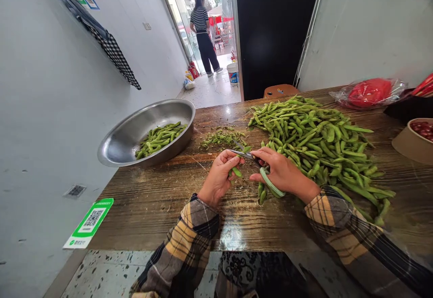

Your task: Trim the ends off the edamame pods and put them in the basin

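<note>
My left hand [221, 174] is closed on a green soybean pod [237, 172], pinched between thumb and fingers above the table's middle. In my right hand [279, 171] is a pair of scissors [272, 184] with pale green handles. Their blades [244, 150] are apart and point left, close to my left fingertips; another pod shows beside them. A large heap of pods [321, 140] spreads behind and to the right of my right hand. Beyond the blades lies a small pile of trimmings [223, 139]. Several pods [158, 141] rest inside a steel basin [145, 108] on the left.
The wooden table [152, 203] meets the left wall, where a green QR card [89, 223] hangs. A red bundle in clear plastic [370, 92] and a paper bowl [414, 146] of reddish pieces stand at right. A person [203, 34] stands by the glass door, near a bucket [232, 74].
</note>
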The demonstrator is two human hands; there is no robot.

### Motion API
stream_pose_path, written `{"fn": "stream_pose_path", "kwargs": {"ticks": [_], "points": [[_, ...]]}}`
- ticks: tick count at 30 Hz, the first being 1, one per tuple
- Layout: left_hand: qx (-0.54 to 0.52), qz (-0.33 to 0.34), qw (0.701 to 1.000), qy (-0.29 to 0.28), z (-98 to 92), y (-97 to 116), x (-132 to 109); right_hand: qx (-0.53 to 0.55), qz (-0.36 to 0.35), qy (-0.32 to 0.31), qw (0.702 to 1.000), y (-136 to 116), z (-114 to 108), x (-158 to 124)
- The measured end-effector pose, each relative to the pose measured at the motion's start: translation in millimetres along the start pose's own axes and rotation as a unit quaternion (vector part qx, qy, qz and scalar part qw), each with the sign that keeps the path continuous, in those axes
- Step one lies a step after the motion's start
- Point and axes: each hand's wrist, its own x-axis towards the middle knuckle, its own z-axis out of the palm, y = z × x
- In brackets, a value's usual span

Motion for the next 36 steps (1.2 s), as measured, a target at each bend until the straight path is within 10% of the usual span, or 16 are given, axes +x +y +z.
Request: {"fn": "stream_pose_path", "kwargs": {"ticks": [22,28,31,36], "points": [[-0.043,0.029,0.998,0.046,-11.6,12,3,-0.009,0.047,0.131,0.99,19,3,4],[0.089,0.122,0.984,0.099,-13.3,58,-3,-0.007,0.056,0.153,0.987,24,8,2],[0.246,0.226,0.924,0.183,-30.9,108,-1,-0.009,0.051,0.16,0.986,25,8,2],[0.561,0.312,0.708,0.293,-82.6,187,7,0.01,0.044,0.154,0.987,26,7,3]]}}
